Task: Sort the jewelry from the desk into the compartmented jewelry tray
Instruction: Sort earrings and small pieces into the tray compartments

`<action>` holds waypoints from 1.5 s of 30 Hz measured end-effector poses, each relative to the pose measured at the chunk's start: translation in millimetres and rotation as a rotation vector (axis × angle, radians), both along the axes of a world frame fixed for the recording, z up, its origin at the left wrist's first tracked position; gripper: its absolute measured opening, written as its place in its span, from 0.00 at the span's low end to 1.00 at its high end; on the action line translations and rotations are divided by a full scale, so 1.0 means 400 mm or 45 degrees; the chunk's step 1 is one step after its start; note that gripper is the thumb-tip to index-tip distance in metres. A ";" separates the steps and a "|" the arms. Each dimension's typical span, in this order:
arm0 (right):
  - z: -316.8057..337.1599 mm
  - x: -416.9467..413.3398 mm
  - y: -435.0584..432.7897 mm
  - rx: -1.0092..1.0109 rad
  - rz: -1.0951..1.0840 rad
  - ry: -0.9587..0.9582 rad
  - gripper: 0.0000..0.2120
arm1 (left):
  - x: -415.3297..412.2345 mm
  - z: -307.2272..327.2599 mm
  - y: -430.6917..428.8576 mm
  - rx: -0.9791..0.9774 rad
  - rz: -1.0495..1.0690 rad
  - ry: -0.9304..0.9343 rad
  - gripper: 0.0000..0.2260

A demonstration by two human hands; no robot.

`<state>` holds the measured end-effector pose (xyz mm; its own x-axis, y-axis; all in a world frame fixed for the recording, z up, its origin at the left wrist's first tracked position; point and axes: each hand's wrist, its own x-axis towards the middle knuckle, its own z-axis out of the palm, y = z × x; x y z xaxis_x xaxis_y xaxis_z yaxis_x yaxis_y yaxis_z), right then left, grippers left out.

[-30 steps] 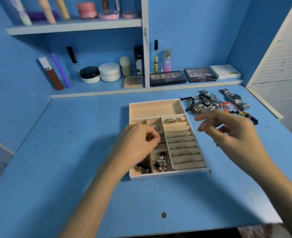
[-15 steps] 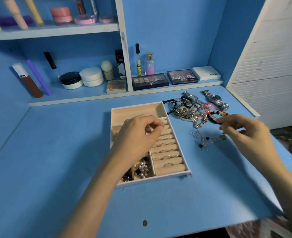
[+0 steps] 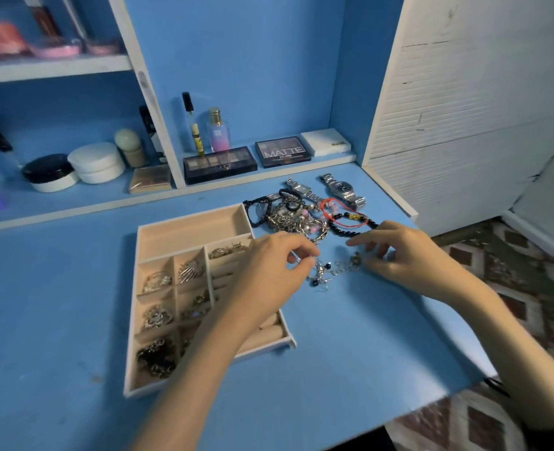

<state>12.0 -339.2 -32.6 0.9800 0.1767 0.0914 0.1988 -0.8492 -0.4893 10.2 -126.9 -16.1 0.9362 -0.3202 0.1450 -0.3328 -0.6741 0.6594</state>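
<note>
Thin chain btwn hands: light, limp, prob. snaggy. L hand pinches one end; R hand curled at other, grip unclear. Lift by ends.

Blue desk under your hands. Tray lies flat on it, beneath and left of your left hand. Between left hand and your right hand: small chain with dark beads, loose on desk. Just beyond both hands: tangled pile of bracelets. Past pile, farther from hands: two watches, side by side.
</note>
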 end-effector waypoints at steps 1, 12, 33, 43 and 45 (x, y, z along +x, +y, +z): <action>0.002 0.005 -0.002 -0.031 0.036 0.015 0.14 | 0.002 -0.002 -0.002 -0.007 -0.002 -0.001 0.05; 0.029 0.053 -0.006 -0.161 0.144 0.166 0.05 | 0.000 -0.003 -0.013 -0.018 -0.017 0.008 0.05; 0.057 -0.032 0.031 0.515 -0.085 -0.328 0.08 | 0.007 -0.019 -0.013 0.210 -0.039 -0.040 0.07; 0.068 -0.039 0.052 0.493 -0.027 -0.294 0.07 | 0.007 -0.016 -0.022 0.444 -0.141 -0.029 0.05; 0.068 -0.040 0.054 0.499 -0.022 -0.295 0.07 | 0.009 -0.014 -0.022 0.506 -0.180 -0.047 0.06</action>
<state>-3.9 -317.8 -5.6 0.9284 0.0685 0.3653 0.3281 -0.6128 -0.7189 13.6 -135.6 -21.7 0.8754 -0.4830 0.0170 -0.4588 -0.8195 0.3434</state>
